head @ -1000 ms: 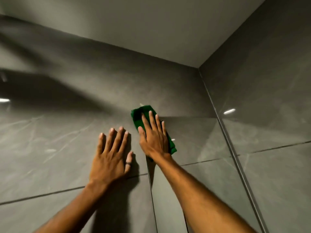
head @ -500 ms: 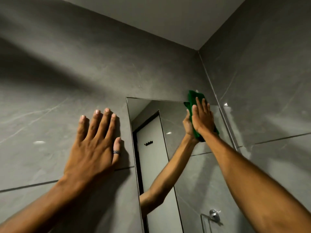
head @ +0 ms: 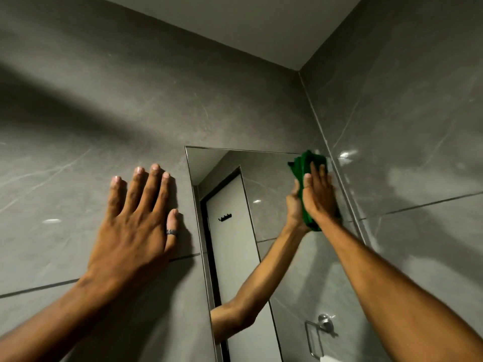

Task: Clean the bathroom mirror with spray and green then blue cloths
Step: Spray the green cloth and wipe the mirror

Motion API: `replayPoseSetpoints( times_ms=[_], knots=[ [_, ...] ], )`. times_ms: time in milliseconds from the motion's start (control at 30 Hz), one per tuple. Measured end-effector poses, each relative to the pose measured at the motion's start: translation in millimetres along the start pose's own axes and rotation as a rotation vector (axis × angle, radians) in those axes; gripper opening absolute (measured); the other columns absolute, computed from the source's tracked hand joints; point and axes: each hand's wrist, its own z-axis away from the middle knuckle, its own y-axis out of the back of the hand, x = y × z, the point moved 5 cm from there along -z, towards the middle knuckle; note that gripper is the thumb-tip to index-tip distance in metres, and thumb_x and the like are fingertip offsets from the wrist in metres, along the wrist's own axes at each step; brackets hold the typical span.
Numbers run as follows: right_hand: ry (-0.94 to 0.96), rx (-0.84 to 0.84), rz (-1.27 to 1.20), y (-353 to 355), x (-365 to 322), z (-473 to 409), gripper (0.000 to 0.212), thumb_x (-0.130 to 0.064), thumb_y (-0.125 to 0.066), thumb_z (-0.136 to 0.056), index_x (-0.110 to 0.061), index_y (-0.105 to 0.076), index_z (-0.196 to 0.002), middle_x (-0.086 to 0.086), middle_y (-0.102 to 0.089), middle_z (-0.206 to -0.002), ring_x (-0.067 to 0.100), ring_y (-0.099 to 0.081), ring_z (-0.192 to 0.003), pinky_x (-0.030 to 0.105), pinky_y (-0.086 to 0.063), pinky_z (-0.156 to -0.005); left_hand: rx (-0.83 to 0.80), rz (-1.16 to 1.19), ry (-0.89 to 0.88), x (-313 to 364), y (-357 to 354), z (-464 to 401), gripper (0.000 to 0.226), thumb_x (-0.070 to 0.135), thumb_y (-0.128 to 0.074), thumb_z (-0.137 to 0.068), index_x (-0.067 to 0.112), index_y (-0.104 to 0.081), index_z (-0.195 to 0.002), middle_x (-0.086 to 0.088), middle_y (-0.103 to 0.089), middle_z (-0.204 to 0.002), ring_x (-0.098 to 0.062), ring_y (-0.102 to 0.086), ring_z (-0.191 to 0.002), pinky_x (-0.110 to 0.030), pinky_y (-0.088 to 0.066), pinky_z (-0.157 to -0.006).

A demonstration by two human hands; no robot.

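A tall rectangular mirror [head: 235, 257] hangs on the grey tiled wall, its right edge close to the room corner. A green cloth [head: 303, 165] is pressed flat against the mirror's top right corner under my right hand [head: 320, 197], fingers pointing up. My left hand [head: 138, 218] lies flat on the wall tile just left of the mirror, fingers spread, a ring on the thumb, holding nothing. No spray bottle and no blue cloth show in the view.
The mirror reflects my right arm, a door with a black hook, and a chrome towel ring [head: 317, 333]. The side wall [head: 418, 152] meets the mirror wall just right of the cloth. The ceiling [head: 261, 30] is above.
My right hand has slid the green cloth from the mirror's upper left area to its top right corner. The view has shifted. My left hand stays flat on the wall.
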Motion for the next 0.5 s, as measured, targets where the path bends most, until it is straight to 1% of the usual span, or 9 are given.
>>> replayPoseSetpoints(
  times_ms=[100, 167, 233, 300, 400, 500],
  knots=[
    [0.126, -0.003, 0.006, -10, -65, 26, 0.054, -0.042, -0.016, -0.105, -0.032, -0.012, -0.157, 0.001, -0.006, -0.168, 0.023, -0.007, -0.155, 0.045, -0.006, -0.126, -0.019, 0.022, -0.007, 0, 3, 1, 0.073, 0.045, -0.023, -0.099, 0.006, -0.017, -0.16, -0.019, -0.01, -0.171, -0.037, -0.007, -0.159, -0.06, -0.012, -0.13],
    [0.248, -0.009, 0.003, -18, -119, 48, 0.056, -0.044, -0.014, -0.102, -0.033, -0.011, -0.157, 0.0, -0.006, -0.168, 0.022, -0.004, -0.156, 0.046, -0.003, -0.126, -0.028, 0.028, -0.004, 1, 3, 0, 0.073, 0.045, -0.022, -0.099, 0.005, -0.016, -0.16, -0.019, -0.009, -0.171, -0.037, -0.005, -0.159, -0.06, -0.011, -0.13],
    [0.362, -0.022, -0.008, -24, -170, 79, 0.056, -0.045, -0.014, -0.102, -0.035, -0.011, -0.157, -0.001, -0.006, -0.168, 0.021, -0.002, -0.156, 0.046, -0.001, -0.126, -0.045, 0.045, 0.002, 1, 6, 0, 0.073, 0.045, -0.021, -0.099, 0.005, -0.015, -0.161, -0.017, -0.008, -0.171, -0.035, -0.004, -0.16, -0.058, -0.01, -0.131],
    [0.436, -0.045, -0.011, -29, -202, 117, 0.055, -0.045, -0.014, -0.102, -0.037, -0.009, -0.157, -0.002, -0.004, -0.168, 0.021, 0.0, -0.156, 0.046, 0.002, -0.126, -0.059, 0.066, 0.011, 1, 7, 6, 0.073, 0.045, -0.021, -0.1, 0.005, -0.016, -0.161, -0.017, -0.009, -0.171, -0.035, -0.005, -0.16, -0.057, -0.009, -0.131],
    [0.481, -0.078, -0.03, -35, -208, 178, 0.055, -0.048, -0.013, -0.103, -0.04, -0.006, -0.156, -0.002, -0.002, -0.168, 0.021, 0.004, -0.156, 0.044, 0.006, -0.126, -0.047, 0.074, -0.003, 8, 3, 36, 0.075, 0.047, -0.023, -0.1, 0.002, -0.022, -0.16, -0.019, -0.016, -0.17, -0.036, -0.012, -0.16, -0.057, -0.011, -0.13],
    [0.466, -0.075, -0.023, -38, -171, 238, 0.055, -0.05, -0.011, -0.103, -0.042, -0.002, -0.156, -0.005, -0.001, -0.169, 0.018, 0.006, -0.156, 0.041, 0.008, -0.125, -0.035, 0.055, -0.085, 20, -6, 76, 0.077, 0.05, -0.025, -0.099, 0.002, -0.026, -0.16, -0.02, -0.018, -0.171, -0.037, -0.015, -0.16, -0.057, -0.011, -0.131]
  ],
)
